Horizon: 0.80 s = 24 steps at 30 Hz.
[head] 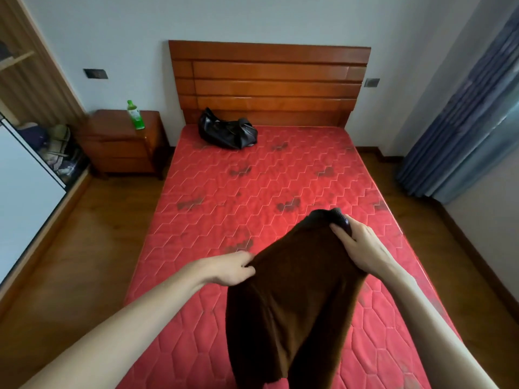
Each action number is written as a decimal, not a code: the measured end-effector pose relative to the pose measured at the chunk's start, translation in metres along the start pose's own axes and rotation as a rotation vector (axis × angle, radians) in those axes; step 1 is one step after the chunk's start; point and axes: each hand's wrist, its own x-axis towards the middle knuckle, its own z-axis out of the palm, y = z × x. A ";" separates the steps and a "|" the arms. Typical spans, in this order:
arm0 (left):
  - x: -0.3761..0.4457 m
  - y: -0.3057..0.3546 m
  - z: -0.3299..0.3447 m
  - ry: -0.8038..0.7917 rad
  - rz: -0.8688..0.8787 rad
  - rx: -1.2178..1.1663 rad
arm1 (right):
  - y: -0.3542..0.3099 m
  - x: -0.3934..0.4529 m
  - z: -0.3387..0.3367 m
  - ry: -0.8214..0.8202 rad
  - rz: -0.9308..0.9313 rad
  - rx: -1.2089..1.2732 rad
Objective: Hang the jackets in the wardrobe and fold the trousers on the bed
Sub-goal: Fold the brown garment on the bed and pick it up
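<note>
I hold dark brown trousers (295, 299) up over the near half of the red quilted bed (224, 197). My left hand (230, 269) pinches the left edge of the cloth near the top. My right hand (359, 245) grips the dark waistband at the upper right. The legs hang down toward me and run out of view at the bottom. A black leather jacket (227, 131) lies crumpled at the head of the bed, by the wooden headboard (269, 80). The wardrobe (25, 88) stands open at the far left, with clothes piled on its floor.
A wooden nightstand (120, 144) left of the bed carries a green bottle (135, 115). Blue curtains (463, 113) hang at the right. Wooden floor runs along both sides of the bed. A white panel (25, 189) stands at the left.
</note>
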 end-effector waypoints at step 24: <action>0.300 -0.332 0.231 0.447 -0.952 -0.234 | 0.331 0.119 0.413 -0.282 0.715 0.058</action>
